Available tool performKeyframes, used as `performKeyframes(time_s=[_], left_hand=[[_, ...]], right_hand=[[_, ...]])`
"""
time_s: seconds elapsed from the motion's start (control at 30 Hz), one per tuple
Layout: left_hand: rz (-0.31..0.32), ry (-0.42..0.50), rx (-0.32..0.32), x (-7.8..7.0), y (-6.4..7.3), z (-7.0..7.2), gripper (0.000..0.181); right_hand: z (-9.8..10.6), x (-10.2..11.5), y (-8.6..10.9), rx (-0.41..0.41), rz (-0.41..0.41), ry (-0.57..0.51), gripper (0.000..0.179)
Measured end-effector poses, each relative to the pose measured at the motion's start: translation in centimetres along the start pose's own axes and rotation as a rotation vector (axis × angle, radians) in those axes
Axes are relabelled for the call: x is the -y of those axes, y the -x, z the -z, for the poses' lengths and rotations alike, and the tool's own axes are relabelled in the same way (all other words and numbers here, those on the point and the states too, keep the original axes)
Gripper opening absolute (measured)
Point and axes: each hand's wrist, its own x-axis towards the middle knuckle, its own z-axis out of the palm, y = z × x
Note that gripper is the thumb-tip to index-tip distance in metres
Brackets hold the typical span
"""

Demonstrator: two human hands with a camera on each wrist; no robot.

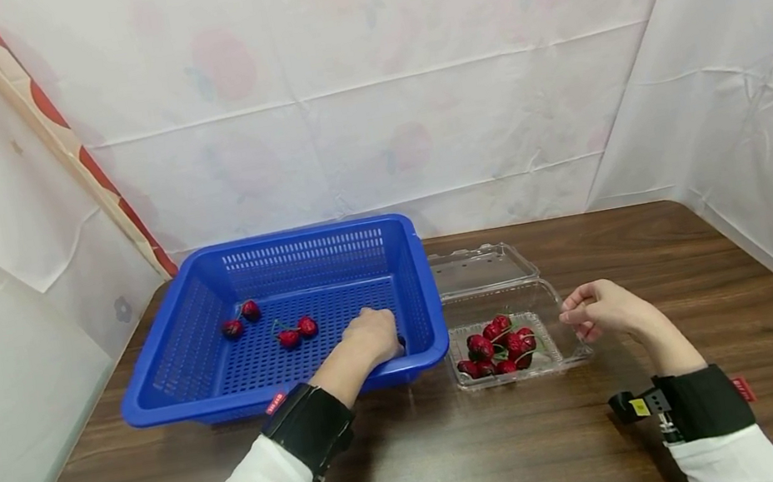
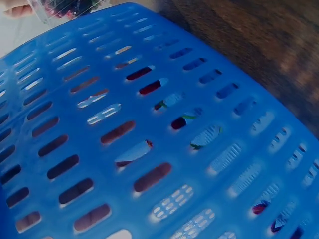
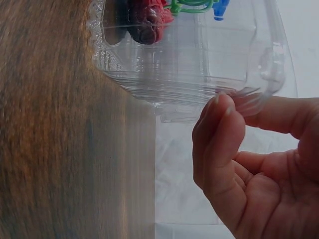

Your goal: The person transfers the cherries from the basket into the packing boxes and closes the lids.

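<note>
In the head view my left hand (image 1: pixel 373 334) reaches down inside the blue plastic basket (image 1: pixel 282 394) near its front right corner, fingers hidden below the rim. Through the basket's slots in the left wrist view, parts of the fingers (image 2: pixel 153 177) and a dark red cherry (image 2: pixel 151 87) show close together; I cannot tell whether the hand grips it. My right hand (image 1: pixel 606 310) pinches the right edge of a clear plastic clamshell box (image 1: pixel 565 362), its thumb and fingertips at the rim. Several red cherries (image 1: pixel 502 345) with green stems lie in the box.
Two pairs of stemmed cherries, one farther back (image 1: pixel 250 311) and one nearer (image 1: pixel 288 338), lie on the basket floor. The box's lid (image 1: pixel 482 268) is folded back behind it, close to the basket. Everything stands on a dark wooden table (image 1: pixel 453 466) with white patterned sheets (image 1: pixel 357 153) around it.
</note>
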Motion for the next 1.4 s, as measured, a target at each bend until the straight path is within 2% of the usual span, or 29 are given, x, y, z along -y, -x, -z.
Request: performKeyframes(time_s=[0.27,0.87,1.13,1.4], left_hand=[[-0.007,0.037,-0.075,0.2,0.3,0.3,0.032],[-0.112,0.218,-0.297,0.2,1.6,1.2,0.030],[-0.159,0.268,-0.411,-0.4,2.6,1.5,0.032],[-0.214,0.340,-0.477,-1.5,4.1,1.9,0.032]], right_hand=[[0.0,0.0,0.0,-0.001,-0.004,-0.011,0.016],[-0.1,0.1,0.2,-0.006,-0.006,-0.002,0.020],[0.0,0.1,0.1,-0.004,-0.008,-0.005,0.020],[-0.1,0.1,0.2,-0.011,-0.006,-0.007,0.020]])
